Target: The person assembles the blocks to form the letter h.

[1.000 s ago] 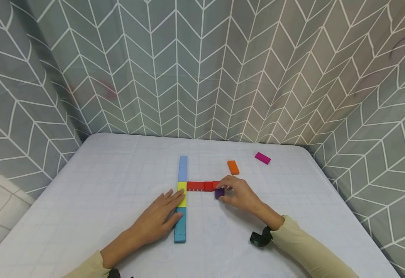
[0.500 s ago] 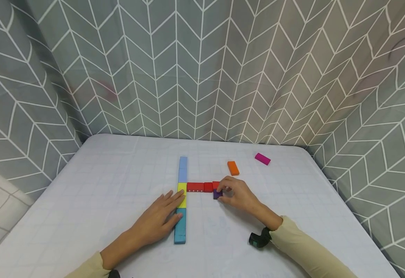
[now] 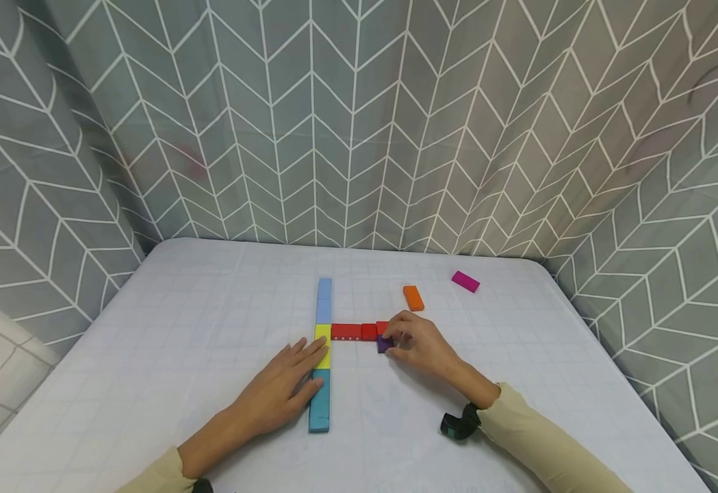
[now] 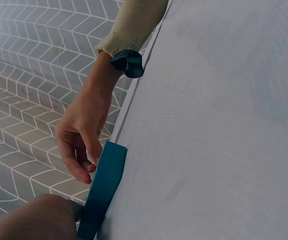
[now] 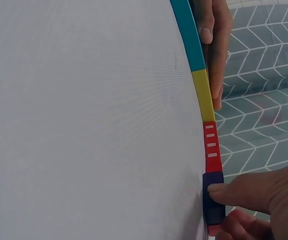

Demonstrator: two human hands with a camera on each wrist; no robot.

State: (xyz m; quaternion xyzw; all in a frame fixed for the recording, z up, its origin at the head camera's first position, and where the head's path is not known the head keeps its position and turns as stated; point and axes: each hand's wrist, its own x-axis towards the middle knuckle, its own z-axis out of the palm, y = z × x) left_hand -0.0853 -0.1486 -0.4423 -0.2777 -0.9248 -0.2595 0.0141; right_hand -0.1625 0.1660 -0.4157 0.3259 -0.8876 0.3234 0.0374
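In the head view, my left hand (image 3: pixel 275 392) lies with fingers extended, fingertips on the yellow block (image 3: pixel 324 329) and thumb at the teal block (image 3: pixel 319 412). These line up with a light blue block (image 3: pixel 324 301) in one straight column. A row of red blocks (image 3: pixel 346 332) runs rightward from the yellow part. At its right end, my right hand (image 3: pixel 421 346) pinches a dark purple block (image 3: pixel 384 345) set against the near side of the last red piece. The right wrist view shows the thumb pressed on the purple block (image 5: pixel 212 205), which stands beyond the white-dotted red one.
An orange block (image 3: pixel 413 298) lies just beyond my right hand, and a magenta block (image 3: pixel 466 281) sits farther back to the right. The white-covered table (image 3: pixel 211 287) ends at a grey patterned curtain (image 3: pixel 334 137). A dark wrist device (image 3: pixel 460 422) hangs under my right wrist.
My right hand has shifted slightly left with the purple block, which now lines up below the last red piece. The left hand has stayed in place.
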